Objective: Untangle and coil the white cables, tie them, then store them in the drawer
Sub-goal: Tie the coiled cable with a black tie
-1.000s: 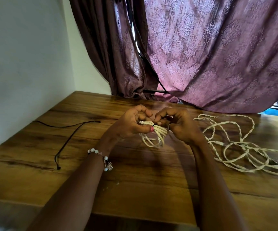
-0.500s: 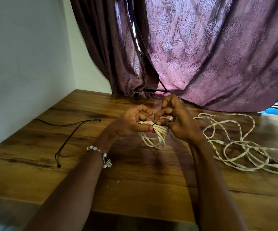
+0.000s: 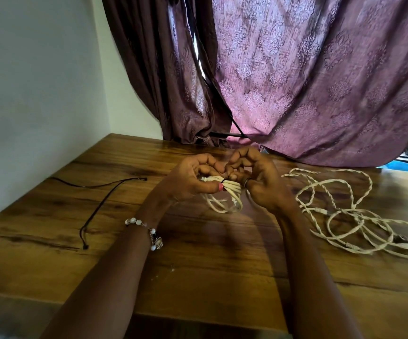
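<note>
Purple patterned curtain hangs behind a wood-grain bench, white wall at left. Loose white cables sprawl tangled at right — frame edge cuts them off. Coiled bundle, black tie round it, pinched by left hand & right hand; tie ends hidden. Thin black cord lies left.

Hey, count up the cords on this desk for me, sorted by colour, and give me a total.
White, coiled bundle held by both hands, a dark tie around it: 1
White, loose tangled pile on the desk; separate cords in it cannot be told: 1
Black cords lying at the left: 1
Total: 3
</note>
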